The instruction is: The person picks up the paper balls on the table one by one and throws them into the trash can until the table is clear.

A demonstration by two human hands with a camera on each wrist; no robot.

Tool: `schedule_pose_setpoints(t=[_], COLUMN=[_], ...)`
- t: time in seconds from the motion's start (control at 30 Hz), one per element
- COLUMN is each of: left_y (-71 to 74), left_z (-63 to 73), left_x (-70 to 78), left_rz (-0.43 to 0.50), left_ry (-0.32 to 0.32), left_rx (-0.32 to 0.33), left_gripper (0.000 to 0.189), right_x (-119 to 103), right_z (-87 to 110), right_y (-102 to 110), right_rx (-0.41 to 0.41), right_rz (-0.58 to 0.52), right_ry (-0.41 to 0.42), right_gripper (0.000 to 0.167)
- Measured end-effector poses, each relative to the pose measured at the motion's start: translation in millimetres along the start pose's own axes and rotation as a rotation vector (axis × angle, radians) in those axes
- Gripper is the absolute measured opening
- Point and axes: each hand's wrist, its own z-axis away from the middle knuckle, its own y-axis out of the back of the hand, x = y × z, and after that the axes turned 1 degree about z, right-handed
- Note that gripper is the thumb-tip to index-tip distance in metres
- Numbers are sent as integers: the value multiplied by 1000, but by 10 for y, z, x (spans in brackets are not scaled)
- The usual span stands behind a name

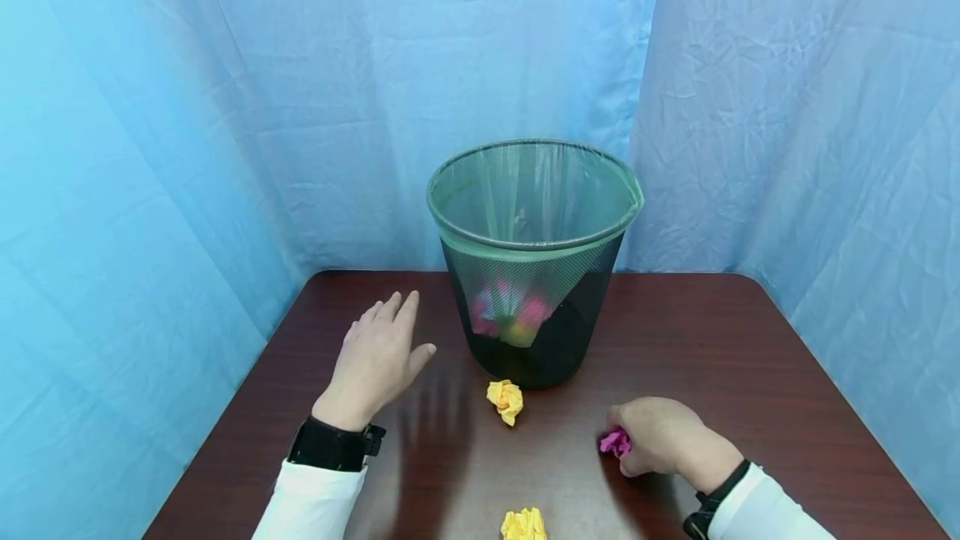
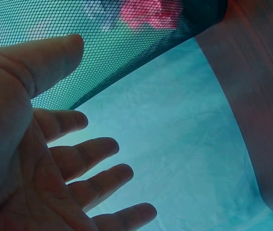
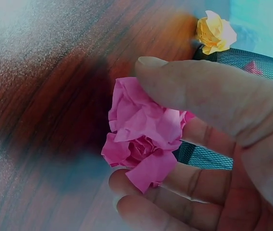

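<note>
My right hand (image 1: pixel 663 436) grips a crumpled pink paper ball (image 3: pixel 143 132) between thumb and fingers, low over the right half of the table. In the head view only a bit of that ball shows, beside the thumb. My left hand (image 1: pixel 378 357) hangs over the table's left side with fingers spread and nothing in the palm. Between the hands, at the foot of a black mesh wastebasket (image 1: pixel 577 315), lies a yellow paper ball (image 1: pixel 506 402). Another yellow paper ball (image 1: pixel 523 525) sits nearer, cut off by the bottom edge of the head view.
The wastebasket has a green plastic liner (image 1: pixel 480 190) folded over its rim. Pink, yellow and pale crumpled papers (image 1: pixel 510 311) show through its mesh. It stands toward the back of the dark wooden table (image 1: pixel 697 332). Blue curtains (image 1: pixel 300 107) hang behind and at both sides.
</note>
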Motion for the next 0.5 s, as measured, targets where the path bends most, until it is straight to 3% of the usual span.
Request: schedule_pose_setpoints(t=[0.5], left_y=[-2], left_z=[-7], left_x=[0], left_rz=[-5], left_ry=[6], left_rx=[-14], left_gripper=[81], right_x=[55], right_z=[-23], right_y=[107], right_rx=[47], right_rz=[-11], right_ry=[-9], right_gripper=[28])
